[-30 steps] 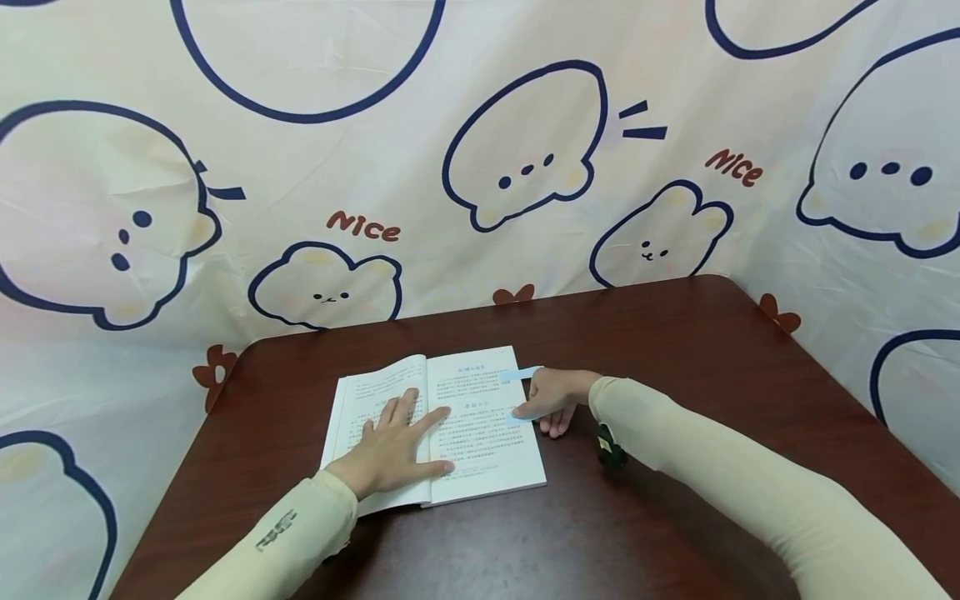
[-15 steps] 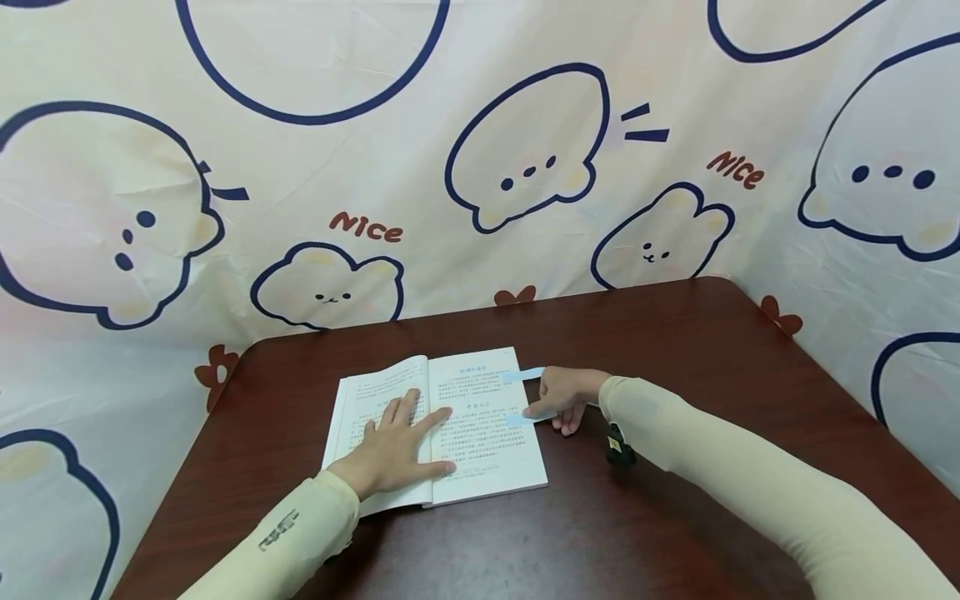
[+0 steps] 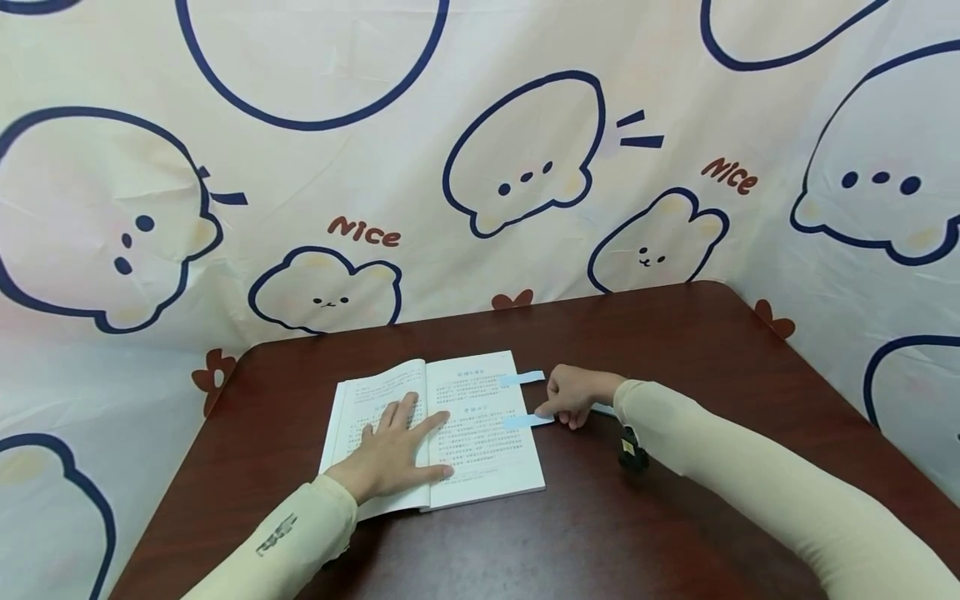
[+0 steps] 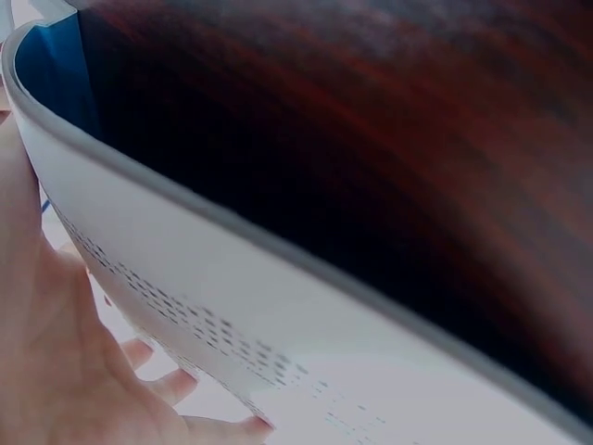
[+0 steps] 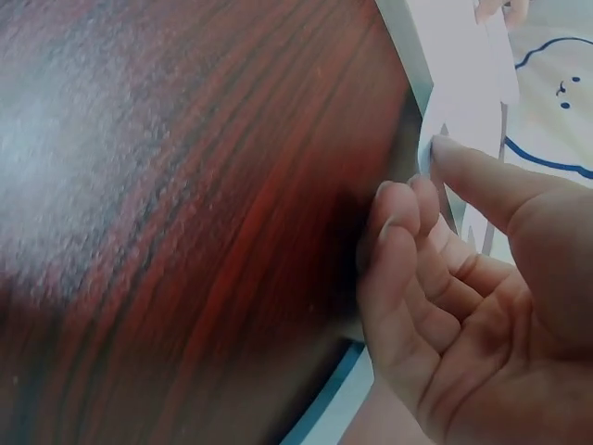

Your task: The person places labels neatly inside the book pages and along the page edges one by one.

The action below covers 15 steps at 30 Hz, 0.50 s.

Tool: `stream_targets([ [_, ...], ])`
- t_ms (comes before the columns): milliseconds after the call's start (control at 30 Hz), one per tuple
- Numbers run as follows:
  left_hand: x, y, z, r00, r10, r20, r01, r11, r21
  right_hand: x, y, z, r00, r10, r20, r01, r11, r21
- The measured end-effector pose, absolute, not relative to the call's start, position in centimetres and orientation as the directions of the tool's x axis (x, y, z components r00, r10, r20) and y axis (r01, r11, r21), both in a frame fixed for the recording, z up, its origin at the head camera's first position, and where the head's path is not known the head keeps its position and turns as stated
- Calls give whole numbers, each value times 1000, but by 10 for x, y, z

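Observation:
An open book [image 3: 487,475] with printed pages lies on the dark wooden table. My left hand [image 3: 393,450] rests on it, fingers spread across the left page and the fold; in the left wrist view, the hand [image 4: 65,371] lies beyond the book's lower edge [image 4: 278,250]. Two light blue sticky tabs stick out past the right page's edge, an upper tab [image 3: 521,378] and a lower tab [image 3: 521,422]. My right hand [image 3: 573,393] pinches the lower tab's outer end, its thumb [image 5: 482,176] on the tab and the other fingers curled below.
A flat thing with a pale blue edge [image 3: 602,409] lies on the table, partly behind my right wrist. Bare table [image 3: 637,333] runs along the back and right. A cartoon-printed cloth [image 3: 420,167] hangs behind the table and beside it.
My right hand has slid right, away from the page, to the outer end of the lower tab, and both tabs show more fully. The left hand stays in place on the book.

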State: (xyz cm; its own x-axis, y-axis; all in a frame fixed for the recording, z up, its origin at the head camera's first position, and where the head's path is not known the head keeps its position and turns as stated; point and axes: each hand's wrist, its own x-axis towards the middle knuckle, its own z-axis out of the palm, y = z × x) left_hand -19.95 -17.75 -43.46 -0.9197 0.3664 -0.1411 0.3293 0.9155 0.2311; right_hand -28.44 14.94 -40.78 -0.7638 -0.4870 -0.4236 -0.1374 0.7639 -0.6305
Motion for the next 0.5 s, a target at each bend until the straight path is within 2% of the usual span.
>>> stream_targets([
  [300, -198, -179, -437, -924, 371, -88, 351, 918, 183, -283, 155, -405, -789, -490, -370, -131, 723, -678],
  [500, -198, -178, -436, -926, 369, -74, 354, 921, 164, -279, 157, -404, -818, -474, -325, -165, 735, -658],
])
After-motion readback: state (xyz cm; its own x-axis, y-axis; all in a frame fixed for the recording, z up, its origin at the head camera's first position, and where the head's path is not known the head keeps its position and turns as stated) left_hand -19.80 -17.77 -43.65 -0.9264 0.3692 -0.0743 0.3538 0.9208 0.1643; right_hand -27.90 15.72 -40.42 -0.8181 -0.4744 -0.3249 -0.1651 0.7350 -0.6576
